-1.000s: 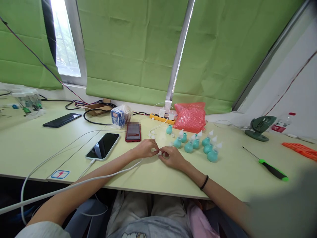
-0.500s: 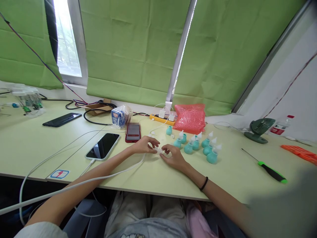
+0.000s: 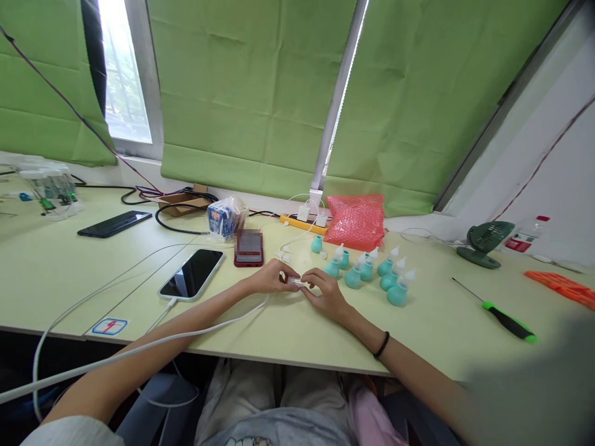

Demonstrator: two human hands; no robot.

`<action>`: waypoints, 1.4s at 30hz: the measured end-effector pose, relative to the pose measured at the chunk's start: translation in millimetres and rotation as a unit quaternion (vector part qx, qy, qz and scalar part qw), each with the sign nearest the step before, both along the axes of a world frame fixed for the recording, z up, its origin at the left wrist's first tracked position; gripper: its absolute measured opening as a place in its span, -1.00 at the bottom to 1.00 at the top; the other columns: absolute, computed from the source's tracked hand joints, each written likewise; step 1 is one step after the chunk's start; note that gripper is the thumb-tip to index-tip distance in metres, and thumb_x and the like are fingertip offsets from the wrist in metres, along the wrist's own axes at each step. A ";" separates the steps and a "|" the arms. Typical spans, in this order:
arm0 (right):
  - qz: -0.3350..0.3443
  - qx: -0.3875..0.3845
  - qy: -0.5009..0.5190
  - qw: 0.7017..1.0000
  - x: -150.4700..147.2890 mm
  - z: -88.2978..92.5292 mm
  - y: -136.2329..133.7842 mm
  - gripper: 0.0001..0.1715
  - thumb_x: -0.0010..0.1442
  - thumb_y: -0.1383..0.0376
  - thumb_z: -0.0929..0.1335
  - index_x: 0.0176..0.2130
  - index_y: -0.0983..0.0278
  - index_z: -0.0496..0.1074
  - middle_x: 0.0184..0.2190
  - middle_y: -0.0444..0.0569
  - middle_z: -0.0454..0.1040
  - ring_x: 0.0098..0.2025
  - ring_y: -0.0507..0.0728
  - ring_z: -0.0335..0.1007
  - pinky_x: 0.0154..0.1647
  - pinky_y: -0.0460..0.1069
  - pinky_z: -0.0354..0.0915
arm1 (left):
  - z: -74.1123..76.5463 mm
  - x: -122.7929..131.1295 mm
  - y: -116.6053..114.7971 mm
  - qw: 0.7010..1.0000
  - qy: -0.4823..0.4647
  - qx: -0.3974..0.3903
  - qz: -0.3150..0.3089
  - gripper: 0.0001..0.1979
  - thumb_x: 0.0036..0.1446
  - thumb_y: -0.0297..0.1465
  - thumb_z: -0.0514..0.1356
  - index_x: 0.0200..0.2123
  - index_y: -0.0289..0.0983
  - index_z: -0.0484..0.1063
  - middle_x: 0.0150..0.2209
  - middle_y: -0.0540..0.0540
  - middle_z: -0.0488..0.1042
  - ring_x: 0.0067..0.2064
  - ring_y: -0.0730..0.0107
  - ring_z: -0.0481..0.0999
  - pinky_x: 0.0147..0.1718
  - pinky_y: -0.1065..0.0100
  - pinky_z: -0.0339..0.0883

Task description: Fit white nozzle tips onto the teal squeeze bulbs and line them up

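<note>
My left hand (image 3: pixel 269 279) and my right hand (image 3: pixel 325 291) meet at the middle of the pale green table (image 3: pixel 418 322). Both pinch a small clear plastic piece (image 3: pixel 294 282) between their fingertips. Just beyond my right hand stand several teal bulbs with clear tips (image 3: pixel 388 279). One teal bulb without a tip (image 3: pixel 317 244) stands farther back. A few loose clear tips (image 3: pixel 283 253) lie behind my left hand.
A white phone (image 3: pixel 191 274) on a cable lies left of my hands, a red phone (image 3: pixel 248 248) behind them, a black phone (image 3: pixel 114 223) far left. Pink bubble wrap (image 3: pixel 357 220), a yellow power strip (image 3: pixel 304 223), a green-handled screwdriver (image 3: pixel 497 310) and a small fan (image 3: pixel 486 243) are around.
My left hand opened its fingers briefly half a second ago, then closed again on the clear piece. Both hands stayed at the same spot.
</note>
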State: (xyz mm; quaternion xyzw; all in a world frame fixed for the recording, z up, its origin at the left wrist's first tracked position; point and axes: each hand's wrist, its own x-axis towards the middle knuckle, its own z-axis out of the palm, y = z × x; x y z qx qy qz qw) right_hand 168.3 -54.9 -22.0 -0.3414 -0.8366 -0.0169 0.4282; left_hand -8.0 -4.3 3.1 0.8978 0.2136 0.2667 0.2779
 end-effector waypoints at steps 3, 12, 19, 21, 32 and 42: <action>-0.001 0.000 0.007 1.000 0.0 -0.1 -0.6 -0.85 0.00 0.42 0.25 -0.34 0.25 0.29 -0.39 -0.04 0.31 -0.39 0.02 0.25 -0.46 -0.08 0.27 | 1.3 0.3 -3.1 0.999 0.009 0.034 -0.010 -0.70 -0.08 -0.32 0.12 -0.27 -0.36 0.43 -0.53 -0.05 0.40 -0.50 0.56 0.31 -0.51 0.55 0.21; -0.003 0.006 0.011 1.000 -0.2 -2.8 -0.2 -0.86 -0.01 0.40 0.26 -0.34 0.26 0.30 -0.38 -0.03 0.31 -0.43 0.00 0.24 -0.50 -0.10 0.25 | -0.5 -1.1 -0.4 0.999 0.011 0.028 -0.015 -0.65 -0.14 -0.29 0.17 -0.25 -0.36 0.41 -0.47 -0.08 0.42 -0.49 0.54 0.34 -0.51 0.54 0.23; 0.004 0.002 0.022 1.000 -1.9 0.4 -1.3 -0.85 -0.02 0.41 0.25 -0.35 0.25 0.29 -0.39 -0.04 0.30 -0.42 0.00 0.25 -0.49 -0.09 0.26 | -2.6 -0.5 2.4 1.000 -0.004 -0.004 0.001 -0.63 -0.19 -0.30 0.20 -0.26 -0.36 0.42 -0.46 -0.07 0.42 -0.47 0.52 0.34 -0.49 0.51 0.26; 0.003 0.002 0.020 1.000 -2.4 0.2 -1.3 -0.85 -0.01 0.42 0.25 -0.35 0.24 0.29 -0.39 -0.04 0.30 -0.42 0.00 0.25 -0.50 -0.09 0.26 | -2.5 0.0 1.8 1.000 -0.007 -0.006 -0.007 -0.66 -0.17 -0.33 0.19 -0.26 -0.34 0.42 -0.46 -0.07 0.42 -0.47 0.53 0.34 -0.49 0.52 0.25; 0.002 -0.005 0.034 0.999 -3.1 -0.4 -1.8 -0.85 -0.03 0.41 0.26 -0.35 0.25 0.28 -0.40 -0.05 0.30 -0.45 -0.01 0.23 -0.49 -0.08 0.26 | -2.7 0.3 2.9 1.000 -0.021 -0.011 -0.011 -0.64 -0.19 -0.28 0.21 -0.29 -0.37 0.44 -0.52 -0.07 0.40 -0.50 0.53 0.33 -0.53 0.53 0.20; -0.014 -0.031 0.023 0.999 -6.8 5.0 -6.5 -0.83 -0.02 0.33 0.27 -0.31 0.25 0.28 -0.45 -0.06 0.28 -0.45 0.01 0.22 -0.52 -0.09 0.23 | -4.1 2.8 1.2 0.994 -0.032 -0.103 -0.014 -0.61 -0.17 -0.25 0.19 -0.29 -0.41 0.44 -0.49 -0.11 0.45 -0.53 0.52 0.32 -0.55 0.52 0.23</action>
